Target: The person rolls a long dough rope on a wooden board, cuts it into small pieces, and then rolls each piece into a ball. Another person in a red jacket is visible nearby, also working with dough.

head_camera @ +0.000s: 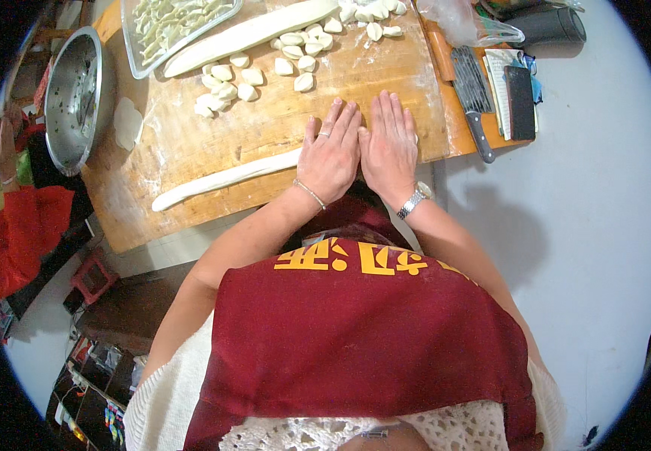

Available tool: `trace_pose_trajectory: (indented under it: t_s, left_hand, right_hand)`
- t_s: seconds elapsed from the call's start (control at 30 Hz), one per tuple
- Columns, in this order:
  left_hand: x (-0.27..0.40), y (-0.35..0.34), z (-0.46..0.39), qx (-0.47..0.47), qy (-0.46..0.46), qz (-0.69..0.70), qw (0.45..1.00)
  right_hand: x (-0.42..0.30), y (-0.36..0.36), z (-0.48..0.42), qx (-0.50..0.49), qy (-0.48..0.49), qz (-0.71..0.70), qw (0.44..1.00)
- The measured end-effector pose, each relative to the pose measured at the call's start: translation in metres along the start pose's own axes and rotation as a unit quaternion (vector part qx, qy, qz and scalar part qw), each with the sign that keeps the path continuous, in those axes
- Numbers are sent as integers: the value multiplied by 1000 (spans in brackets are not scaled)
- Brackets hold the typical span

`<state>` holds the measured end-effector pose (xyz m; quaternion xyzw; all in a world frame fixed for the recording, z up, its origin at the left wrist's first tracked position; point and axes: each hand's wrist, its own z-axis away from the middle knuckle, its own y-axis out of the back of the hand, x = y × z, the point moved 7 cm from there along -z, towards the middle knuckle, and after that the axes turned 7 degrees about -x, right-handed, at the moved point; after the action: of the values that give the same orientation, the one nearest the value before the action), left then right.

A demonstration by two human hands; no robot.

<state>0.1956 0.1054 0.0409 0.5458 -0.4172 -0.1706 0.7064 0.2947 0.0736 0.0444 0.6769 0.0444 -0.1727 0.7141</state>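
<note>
A long rope of white dough point(229, 181) lies near the front edge of the wooden board point(359, 73). Its right end runs under my left hand point(332, 152), which is flat, palm down, with a ring and a bracelet. Beside it my right hand point(388, 149) is also palm down, a metal watch on its wrist. The thumbs almost meet, and neither hand grips anything. Whether dough continues under the right palm is hidden. Beyond the hands are several cut dough pieces point(303, 82) and a thick dough log point(252, 36).
A plastic tray of dumplings point(176, 28) and a steel bowl point(74, 101) stand left, near flat dough wrappers point(128, 124). At right lie a cleaver point(472, 84), a phone point(520, 104) and a notepad point(494, 62), below a dark bottle point(551, 31). Another person's hand point(6, 144) shows far left.
</note>
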Motion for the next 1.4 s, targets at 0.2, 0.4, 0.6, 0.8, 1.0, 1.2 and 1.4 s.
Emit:
trace_pose_trajectory:
  t_s: [0.2,0.4,0.6,0.8,1.0,1.2,1.4]
  left_hand:
    - [-26,4,-39,-10,54,17,998]
    - [-26,8,-40,-7,35,-43,998]
    - [15,-12,29,-80,-41,-60,994]
    - [13,-11,22,-89,13,-61,994]
    - [-19,4,-38,-17,81,-69,994]
    - [-49,29,-76,54,126,-101,985]
    - [0,-3,-5,-81,-21,-73,994]
  right_hand:
    - [14,8,-62,56,5,73,996]
    - [14,13,-78,51,46,102,992]
    - [13,16,20,-36,97,78,992]
    - [21,9,52,-53,94,44,993]
    - [31,13,-34,49,21,57,997]
    - [40,22,-76,99,1,110,989]
    - [37,19,16,-23,60,40,997]
